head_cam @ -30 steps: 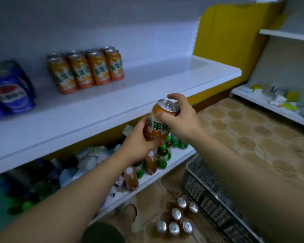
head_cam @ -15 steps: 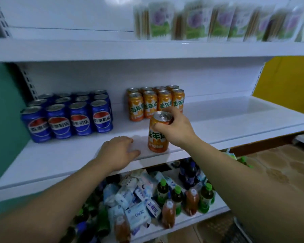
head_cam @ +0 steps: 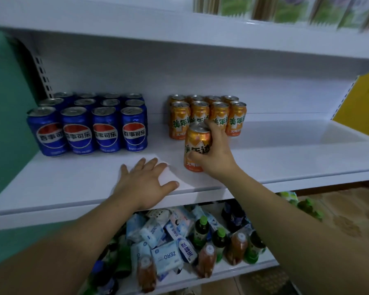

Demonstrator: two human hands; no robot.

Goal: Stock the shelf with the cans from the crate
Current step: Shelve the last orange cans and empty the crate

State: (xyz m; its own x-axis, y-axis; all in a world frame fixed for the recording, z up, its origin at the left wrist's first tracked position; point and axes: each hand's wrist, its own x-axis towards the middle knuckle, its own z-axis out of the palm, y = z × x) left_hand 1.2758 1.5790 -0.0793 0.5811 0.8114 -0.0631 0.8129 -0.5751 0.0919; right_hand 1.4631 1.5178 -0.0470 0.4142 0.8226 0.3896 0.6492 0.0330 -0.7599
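My right hand grips an orange can that stands upright on the white middle shelf, just in front of a block of several orange cans at the back. Fingers and thumb curl round the can's right side. My left hand rests flat, fingers spread, on the shelf near its front edge, left of the held can. The crate is out of view.
Several blue cola cans stand in rows at the shelf's left. The shelf's right half is bare. Above, an upper shelf carries packets. Below, a lower shelf holds bottles and tissue packs. A yellow wall lies right.
My right hand has carried the orange can up from near the floor and onto the shelf, closer to the orange block. My left hand let go of it and now lies flat on the shelf.
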